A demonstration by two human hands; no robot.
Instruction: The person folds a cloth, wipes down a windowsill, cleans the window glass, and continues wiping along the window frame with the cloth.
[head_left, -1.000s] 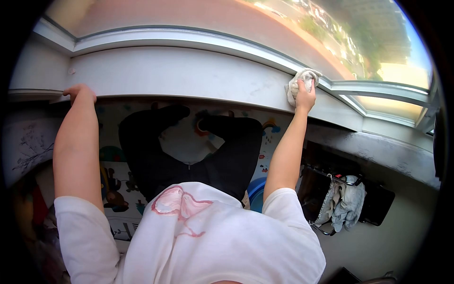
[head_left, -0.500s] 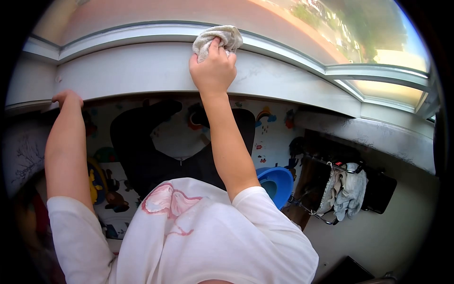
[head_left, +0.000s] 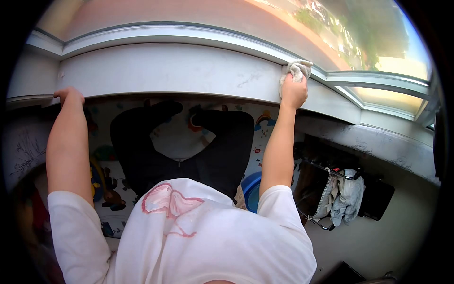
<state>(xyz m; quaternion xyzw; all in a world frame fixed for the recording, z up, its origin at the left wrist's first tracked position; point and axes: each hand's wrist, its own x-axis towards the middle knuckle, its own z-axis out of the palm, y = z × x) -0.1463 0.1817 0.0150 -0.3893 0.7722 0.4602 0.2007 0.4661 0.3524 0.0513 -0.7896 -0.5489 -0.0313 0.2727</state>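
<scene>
My right hand (head_left: 294,92) grips a crumpled, pale cleaning cloth (head_left: 298,69) and presses it where the white windowsill (head_left: 179,71) meets the window frame (head_left: 189,33). Part of the cloth bunches up past the fingers. Far to the left, my left hand (head_left: 69,94) rests on the front edge of the sill near its corner. Its fingers are partly hidden over that edge, and no object shows in it. Faint grey marks lie on the sill left of the cloth.
Below the sill is a floor mat (head_left: 189,142) with coloured pictures. A blue basin (head_left: 253,189) stands partly behind my right arm. Clothes (head_left: 347,196) hang on a metal rack at the right. The window glass (head_left: 165,12) rises beyond the frame.
My right hand has slid the cloth to the right along the sill and frame, from the middle to near the right corner. My left hand stays in about the same place.
</scene>
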